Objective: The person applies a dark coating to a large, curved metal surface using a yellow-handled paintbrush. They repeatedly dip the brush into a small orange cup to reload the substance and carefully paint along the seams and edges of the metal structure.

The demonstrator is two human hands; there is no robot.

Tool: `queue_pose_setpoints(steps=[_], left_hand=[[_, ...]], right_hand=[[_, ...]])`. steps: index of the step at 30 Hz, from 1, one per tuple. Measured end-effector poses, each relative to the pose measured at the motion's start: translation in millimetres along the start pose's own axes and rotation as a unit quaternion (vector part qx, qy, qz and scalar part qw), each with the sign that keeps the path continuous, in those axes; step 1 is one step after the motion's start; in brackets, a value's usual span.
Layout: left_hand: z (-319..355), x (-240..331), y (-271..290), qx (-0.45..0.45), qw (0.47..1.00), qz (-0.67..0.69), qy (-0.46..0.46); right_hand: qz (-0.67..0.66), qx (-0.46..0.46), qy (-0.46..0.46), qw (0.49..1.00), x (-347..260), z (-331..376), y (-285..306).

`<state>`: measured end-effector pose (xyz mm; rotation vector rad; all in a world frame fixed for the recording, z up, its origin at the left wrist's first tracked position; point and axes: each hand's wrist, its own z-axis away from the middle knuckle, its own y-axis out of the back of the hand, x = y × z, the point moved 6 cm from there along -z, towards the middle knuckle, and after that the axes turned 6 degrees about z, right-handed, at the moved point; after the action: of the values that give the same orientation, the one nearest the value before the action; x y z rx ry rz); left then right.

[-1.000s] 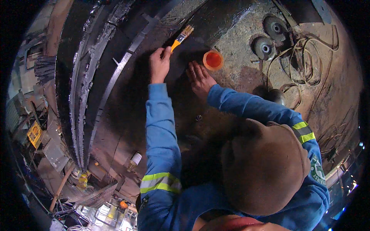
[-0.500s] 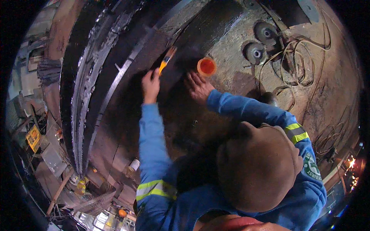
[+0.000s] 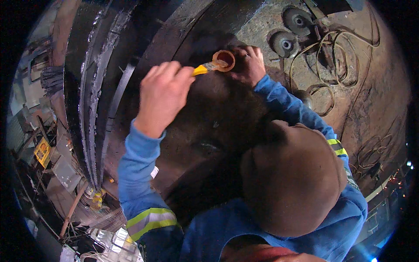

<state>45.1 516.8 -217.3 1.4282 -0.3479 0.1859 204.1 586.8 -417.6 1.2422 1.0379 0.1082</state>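
Observation:
My left hand (image 3: 164, 94) is closed round a paintbrush (image 3: 201, 70) with a yellow handle. The bristles reach over the rim and into the mouth of a small round orange-brown cup (image 3: 216, 57), which is dark reddish inside. On the cup's right side, my right hand (image 3: 253, 65) grips it, with part of the fingers in shadow. The cup's mouth faces up toward me. Beneath both hands spreads a dark, brownish metal surface (image 3: 183, 122).
Long curved black metal ribs (image 3: 94, 87) rise on the left. At the upper right lie two round grinding discs (image 3: 286, 45) and a looped cable (image 3: 321, 54). A yellow sign (image 3: 42, 152) stands at the far left. Faint sparks (image 3: 395, 181) show at the far right.
The brush has swung right and toward me, from over the dark surface into the cup. My right hand and the cup have shifted; the hand now sits at its right side.

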Motion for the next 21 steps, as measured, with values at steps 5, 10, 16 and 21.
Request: queue_pose_setpoints(steps=[5,10,16,21], left_hand=[[-36,18,-61,-0.06,0.987,-0.146,-0.042],[-38,12,-61,-0.046,0.996,-0.048,-0.056],[-28,24,-76,-0.067,0.98,-0.137,-0.13],[-21,9,-70,-0.061,0.99,-0.001,-0.123]], right_hand=[[0.014,0.01,0.012,1.0,-4,-9,-7],[0.029,-0.036,0.021,0.999,5,-5,-11],[0.063,-0.098,0.027,0.993,-1,4,-10],[0.064,-0.057,0.042,0.995,-6,13,-15]])
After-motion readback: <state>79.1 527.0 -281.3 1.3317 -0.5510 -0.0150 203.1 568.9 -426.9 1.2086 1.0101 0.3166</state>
